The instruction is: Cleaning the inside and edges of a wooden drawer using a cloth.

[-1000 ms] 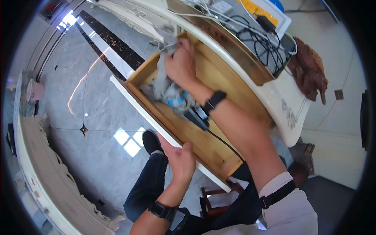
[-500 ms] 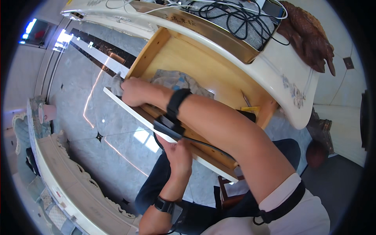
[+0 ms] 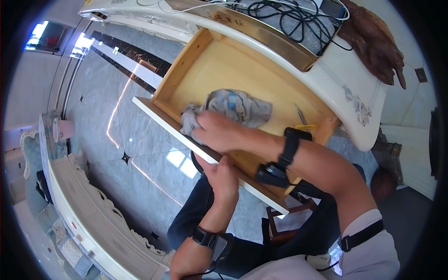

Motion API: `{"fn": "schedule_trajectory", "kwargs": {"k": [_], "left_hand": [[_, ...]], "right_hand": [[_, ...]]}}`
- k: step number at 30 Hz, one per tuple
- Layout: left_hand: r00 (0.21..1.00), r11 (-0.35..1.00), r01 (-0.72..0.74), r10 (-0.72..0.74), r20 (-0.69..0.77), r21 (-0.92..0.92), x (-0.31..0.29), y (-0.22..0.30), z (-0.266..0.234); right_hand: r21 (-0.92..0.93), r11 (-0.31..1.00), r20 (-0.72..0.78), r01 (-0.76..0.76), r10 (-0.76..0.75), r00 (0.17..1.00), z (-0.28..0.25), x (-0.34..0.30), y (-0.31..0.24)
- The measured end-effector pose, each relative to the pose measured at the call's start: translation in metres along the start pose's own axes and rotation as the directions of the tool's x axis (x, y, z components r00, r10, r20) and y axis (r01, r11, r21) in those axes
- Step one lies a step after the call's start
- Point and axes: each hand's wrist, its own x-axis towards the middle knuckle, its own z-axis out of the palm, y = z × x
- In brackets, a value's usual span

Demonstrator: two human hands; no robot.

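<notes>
A pulled-out wooden drawer [image 3: 242,51] with a white front panel [image 3: 161,120] lies across the middle. My left hand [image 3: 220,175] grips the panel's top edge near its middle, fingers partly hidden behind it. Inside the drawer, my right hand [image 3: 215,132] is closed on a bunched grey cloth [image 3: 188,122], pressed against the inner side of the front. Beside that hand, a crumpled grey cloth with a blue patch [image 3: 252,111] lies on the drawer bottom; whether the two are one piece I cannot tell. A slim metal tool [image 3: 299,113] and a yellow strip [image 3: 306,127] lie at the right end.
Above the drawer, a white cabinet top [image 3: 333,77] carries a gold-sided tray [image 3: 280,52] of tangled black cables [image 3: 298,21] and a brown carved figure [image 3: 373,44]. A small wooden stool [image 3: 284,231] stands below. Another white cabinet [image 3: 100,212] stands at the left.
My right hand has moved with the bunched cloth from the drawer's left front corner rightward along the inside of the front. My left hand stays on the panel edge.
</notes>
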Motion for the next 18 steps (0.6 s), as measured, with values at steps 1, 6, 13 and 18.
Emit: {"fn": "schedule_trajectory", "kwargs": {"k": [1,6,13,18], "left_hand": [[1.0,1.0,-0.007,0.007,-0.013,0.003,-0.001,0.001,-0.004],[1.0,1.0,0.0,0.0,0.023,0.013,-0.001,-0.005,-0.006],[0.971,0.851,0.239,-0.207,0.119,-0.468,-0.005,0.028,0.007],[0.976,0.915,0.215,-0.194,0.096,-0.342,0.005,0.026,-0.002]], "right_hand": [[-0.04,0.998,0.005,-0.046,0.046,0.999,-0.001,0.02,-0.008],[0.002,1.0,-0.077,-0.009,0.009,0.997,0.006,0.101,-0.012],[0.005,0.997,0.052,-0.073,0.073,0.996,-0.003,0.015,0.009],[-0.16,0.987,0.081,-0.007,0.02,0.997,-0.012,-0.105,0.015]]}}
